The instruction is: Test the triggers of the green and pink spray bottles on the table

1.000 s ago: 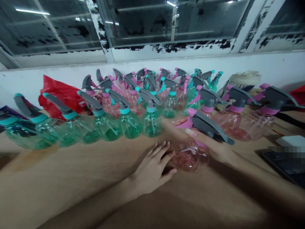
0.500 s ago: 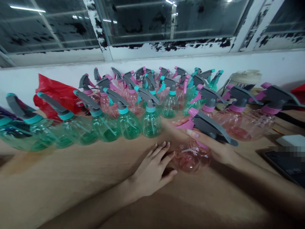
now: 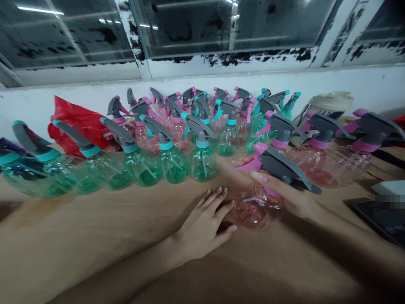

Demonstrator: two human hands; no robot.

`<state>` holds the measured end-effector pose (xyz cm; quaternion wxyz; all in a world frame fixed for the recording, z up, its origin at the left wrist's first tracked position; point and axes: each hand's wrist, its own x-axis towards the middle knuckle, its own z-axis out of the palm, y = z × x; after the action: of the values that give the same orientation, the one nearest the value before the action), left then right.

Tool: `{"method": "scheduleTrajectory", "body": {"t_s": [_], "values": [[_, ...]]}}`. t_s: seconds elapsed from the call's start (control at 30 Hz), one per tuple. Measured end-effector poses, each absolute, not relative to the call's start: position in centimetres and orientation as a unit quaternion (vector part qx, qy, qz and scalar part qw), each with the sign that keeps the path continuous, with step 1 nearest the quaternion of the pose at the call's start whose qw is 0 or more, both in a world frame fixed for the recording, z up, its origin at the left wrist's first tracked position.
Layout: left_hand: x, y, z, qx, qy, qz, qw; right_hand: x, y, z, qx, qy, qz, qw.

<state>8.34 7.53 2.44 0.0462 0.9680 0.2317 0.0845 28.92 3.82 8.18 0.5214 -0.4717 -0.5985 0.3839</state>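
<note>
A pink transparent spray bottle (image 3: 257,207) with a grey trigger head and pink nozzle stands on the wooden table (image 3: 95,236) at centre right. My right hand (image 3: 281,190) is wrapped around its neck and trigger head. My left hand (image 3: 204,226) rests on the table with fingers spread, its fingertips touching the bottle's lower left side. Behind my hands stands a row of green spray bottles (image 3: 172,162) with teal collars, and further pink spray bottles (image 3: 306,158) stand to the right.
Several more pink and green spray bottles (image 3: 202,114) crowd the back of the table against a white wall under dark windows. A red plastic bag (image 3: 79,124) lies at back left. A beige container (image 3: 332,103) stands at back right. A dark flat device (image 3: 379,219) lies at right.
The view has shifted slightly. My right hand has nudged the pink bottle a little to the right; my left hand stays beside it.
</note>
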Motion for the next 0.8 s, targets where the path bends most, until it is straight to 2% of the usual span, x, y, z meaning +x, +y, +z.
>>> {"method": "scheduleTrajectory", "body": {"t_s": [0.1, 0.3, 0.63, 0.8], "values": [[8.3, 7.51, 2.51, 0.968, 0.233, 0.079, 0.045, 28.73, 3.98, 8.19, -0.473, -0.586, 0.403, 0.52], [8.29, 7.52, 2.37, 0.967, 0.233, 0.094, 0.049, 29.31, 4.33, 7.65, -0.515, -0.58, 0.319, 0.544], [8.29, 7.55, 2.46, 0.969, 0.228, 0.089, 0.044, 28.84, 3.98, 7.93, -0.468, -0.576, 0.419, 0.523], [8.32, 7.65, 2.41, 0.967, 0.229, 0.094, 0.049, 29.19, 3.82, 7.65, -0.475, -0.583, 0.39, 0.531]]}}
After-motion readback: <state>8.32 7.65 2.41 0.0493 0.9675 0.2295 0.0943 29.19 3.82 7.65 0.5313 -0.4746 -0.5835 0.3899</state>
